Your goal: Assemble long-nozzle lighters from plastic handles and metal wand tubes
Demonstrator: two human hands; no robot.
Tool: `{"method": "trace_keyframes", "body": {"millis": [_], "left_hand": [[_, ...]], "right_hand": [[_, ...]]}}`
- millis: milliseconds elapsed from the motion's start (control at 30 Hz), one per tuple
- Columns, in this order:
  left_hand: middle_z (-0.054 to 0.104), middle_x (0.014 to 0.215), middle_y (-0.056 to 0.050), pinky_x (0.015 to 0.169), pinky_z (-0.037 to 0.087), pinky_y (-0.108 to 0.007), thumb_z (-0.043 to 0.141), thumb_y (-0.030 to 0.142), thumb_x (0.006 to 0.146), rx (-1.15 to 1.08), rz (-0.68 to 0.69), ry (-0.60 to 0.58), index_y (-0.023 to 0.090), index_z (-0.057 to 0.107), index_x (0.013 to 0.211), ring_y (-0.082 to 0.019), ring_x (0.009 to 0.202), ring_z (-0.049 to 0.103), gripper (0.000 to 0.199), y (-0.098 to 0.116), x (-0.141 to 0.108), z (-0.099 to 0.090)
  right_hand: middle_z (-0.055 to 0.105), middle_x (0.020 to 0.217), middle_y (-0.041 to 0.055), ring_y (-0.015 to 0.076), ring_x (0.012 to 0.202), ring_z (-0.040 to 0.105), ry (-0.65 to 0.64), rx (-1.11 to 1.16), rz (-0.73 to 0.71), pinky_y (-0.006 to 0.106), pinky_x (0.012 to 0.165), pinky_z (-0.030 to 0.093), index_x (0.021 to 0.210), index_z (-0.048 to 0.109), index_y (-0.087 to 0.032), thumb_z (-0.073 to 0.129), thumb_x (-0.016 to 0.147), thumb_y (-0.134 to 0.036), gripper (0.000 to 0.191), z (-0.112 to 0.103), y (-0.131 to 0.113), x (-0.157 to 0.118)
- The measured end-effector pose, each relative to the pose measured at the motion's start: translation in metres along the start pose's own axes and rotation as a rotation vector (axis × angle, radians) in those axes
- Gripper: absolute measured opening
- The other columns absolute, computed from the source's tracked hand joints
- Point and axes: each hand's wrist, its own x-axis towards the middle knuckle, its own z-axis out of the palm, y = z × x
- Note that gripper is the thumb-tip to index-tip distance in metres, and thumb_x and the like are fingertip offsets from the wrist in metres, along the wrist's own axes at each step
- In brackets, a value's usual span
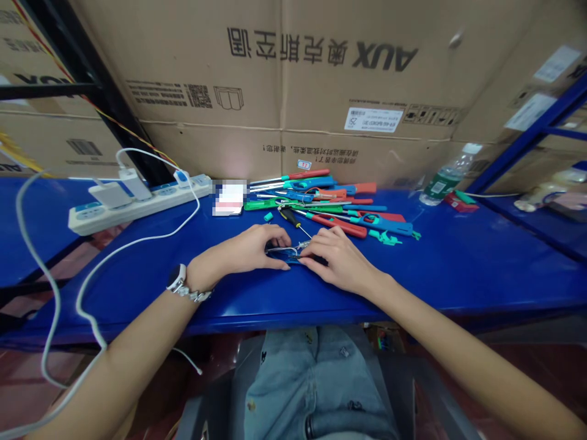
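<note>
Low over the front of the table, both hands meet at an opened blue long-nosed lighter, with a pale wire and small metal parts showing inside. My left hand curls round its left end, thumb below and fingers above. At the other end, my right hand pinches a small black part against the casing; the fingers hide much of it. Just beyond the hands lies a screwdriver with a black and yellow handle. Behind it is a pile of red, blue and green long-nosed lighters.
Small turquoise plastic bits lie right of the pile. A white power strip with chargers and a looping white cable takes up the left. A water bottle stands at the right, before large cardboard boxes.
</note>
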Motion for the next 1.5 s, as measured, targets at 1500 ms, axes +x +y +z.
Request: {"method": "trace_keyframes", "body": {"millis": [1500], "left_hand": [[0.067, 0.113, -0.011, 0.09, 0.052, -0.042, 0.068, 0.049, 0.097, 0.282, 0.104, 0.068, 0.018, 0.064, 0.11, -0.029, 0.106, 0.062, 0.034, 0.003, 0.0, 0.021]], "right_hand": [[0.072, 0.088, 0.0103, 0.0211, 0.08, 0.064, -0.041, -0.227, -0.331, 0.036, 0.076, 0.052, 0.094, 0.067, -0.016, 0.039, 0.113, -0.034, 0.038, 0.007, 0.04, 0.007]]}}
